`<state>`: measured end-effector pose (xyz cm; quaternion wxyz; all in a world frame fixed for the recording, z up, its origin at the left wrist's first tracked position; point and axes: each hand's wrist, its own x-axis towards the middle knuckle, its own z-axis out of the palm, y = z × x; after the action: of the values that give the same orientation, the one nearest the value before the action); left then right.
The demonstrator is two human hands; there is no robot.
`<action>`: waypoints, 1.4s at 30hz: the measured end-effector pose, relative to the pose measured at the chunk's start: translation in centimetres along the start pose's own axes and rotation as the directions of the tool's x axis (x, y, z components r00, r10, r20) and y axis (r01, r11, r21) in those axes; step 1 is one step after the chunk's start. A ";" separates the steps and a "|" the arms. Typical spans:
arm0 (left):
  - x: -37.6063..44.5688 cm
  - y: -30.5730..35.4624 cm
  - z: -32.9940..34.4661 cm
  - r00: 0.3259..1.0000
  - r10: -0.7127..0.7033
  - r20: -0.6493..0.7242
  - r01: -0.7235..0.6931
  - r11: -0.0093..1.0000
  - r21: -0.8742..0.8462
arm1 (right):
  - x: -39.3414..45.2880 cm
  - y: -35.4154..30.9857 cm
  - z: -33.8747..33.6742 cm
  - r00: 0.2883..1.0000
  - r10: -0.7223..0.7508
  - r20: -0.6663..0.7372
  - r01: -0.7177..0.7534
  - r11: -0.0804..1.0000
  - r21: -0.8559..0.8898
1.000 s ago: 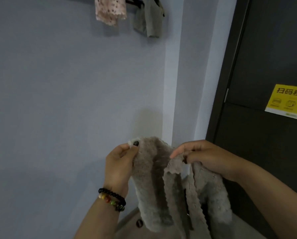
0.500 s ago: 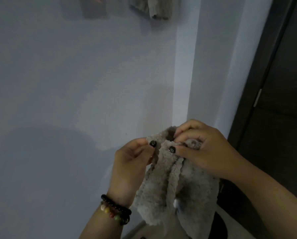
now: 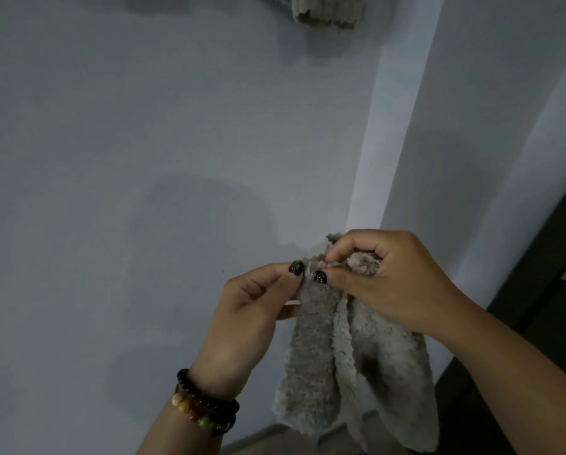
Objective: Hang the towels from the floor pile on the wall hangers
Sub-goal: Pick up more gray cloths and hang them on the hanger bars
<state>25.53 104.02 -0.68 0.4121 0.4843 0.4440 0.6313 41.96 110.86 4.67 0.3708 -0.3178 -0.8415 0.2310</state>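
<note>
Left hand (image 3: 252, 307), right hand (image 3: 390, 284): fingers pinch top edge of fuzzy grey towel (image 3: 321, 362), hanging folds.

Single head-worn view, facing the wall (image 3: 143, 159), close in

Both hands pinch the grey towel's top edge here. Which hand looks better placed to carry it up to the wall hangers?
Probably the right hand: it sits higher, holds more of the grey towel, and lies nearer below the hung towel. The left hand only pinches an edge.
</note>
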 end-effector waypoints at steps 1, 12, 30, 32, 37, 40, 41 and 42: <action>0.1 -0.1 0.1 1.000 0.007 0.009 -0.007 1.000 -0.005 | 0.2 0.4 0.0 1.000 -0.007 0.006 0.007 1.000 0.008; 2.5 0.4 -1.7 0.984 0.126 -0.125 -0.111 0.987 0.116 | 2.9 2.4 0.6 0.919 0.120 0.376 -0.127 0.992 -0.006; 6.5 3.9 -8.1 0.896 0.395 -0.202 -0.309 0.883 0.352 | 9.4 1.9 0.6 0.993 -0.117 0.021 0.119 0.979 -0.167; 6.6 4.2 -8.4 0.921 0.339 -0.192 -0.272 0.912 0.309 | 9.8 1.6 0.5 0.995 -0.018 0.102 0.031 0.991 -0.127; 6.3 3.7 -9.3 0.958 0.234 -0.169 -0.192 0.953 0.232 | 10.4 1.8 1.4 0.991 0.079 0.104 -0.086 0.995 0.057; 6.1 3.5 -9.2 0.970 0.142 -0.198 -0.116 0.984 0.137 | 10.4 1.5 1.9 0.998 0.050 0.047 -0.057 0.985 0.164; 6.0 3.5 -9.1 0.973 0.116 -0.197 -0.096 0.990 0.107 | 10.4 1.2 2.0 0.999 0.035 0.038 -0.041 0.984 0.176; 5.9 3.7 -9.1 0.978 0.099 -0.184 -0.083 0.992 0.095 | 10.3 0.8 2.1 0.999 0.018 0.035 -0.024 0.983 0.180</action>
<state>15.23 107.15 3.02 0.3175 0.4598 0.4854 0.6725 35.28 118.40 7.78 0.3817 -0.2880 -0.8198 0.3151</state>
